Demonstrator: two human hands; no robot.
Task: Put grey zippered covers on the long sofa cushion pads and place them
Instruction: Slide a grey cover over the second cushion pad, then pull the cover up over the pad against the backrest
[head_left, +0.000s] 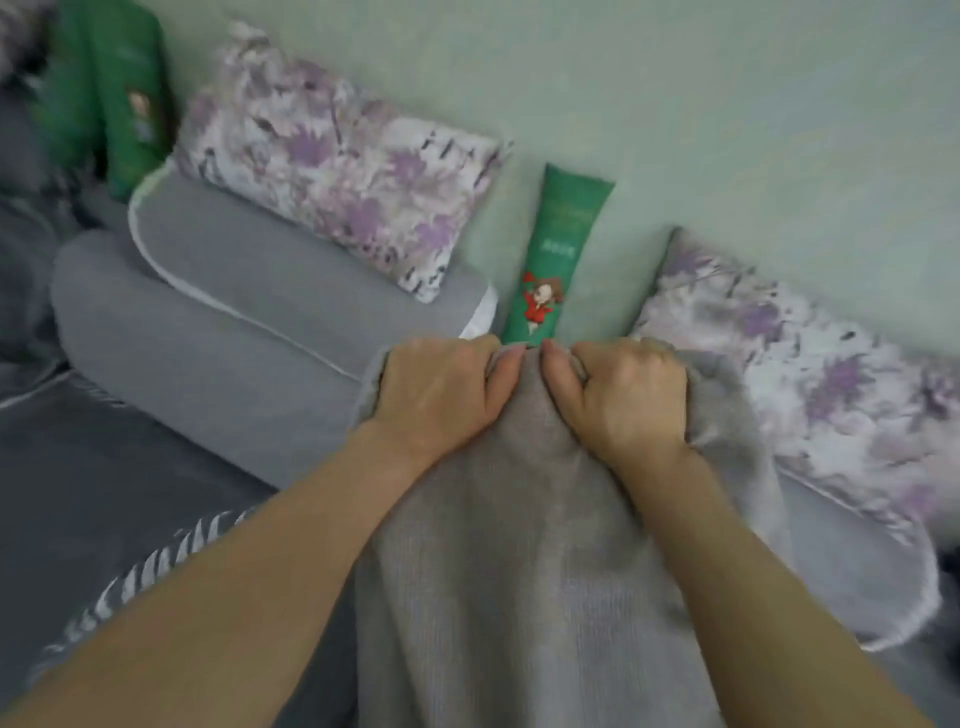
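A grey cover (519, 545) runs from the bottom edge up the middle of the view, stretched over a long pad. My left hand (441, 389) and my right hand (623, 395) grip its far end side by side, fingers curled over the edge, thumbs nearly touching. Two long cushions in grey covers (249, 312) with white piping lie stacked to the left against the wall. Another grey covered cushion (857, 561) lies to the right, partly behind the one I hold.
Floral purple pillows lean on the pale green wall at left (337, 171) and right (810, 374). A narrow green pillow with a cartoon figure (550, 260) stands between them; more green pillows (114, 93) stand top left. Dark grey bedding (104, 493) covers the seat.
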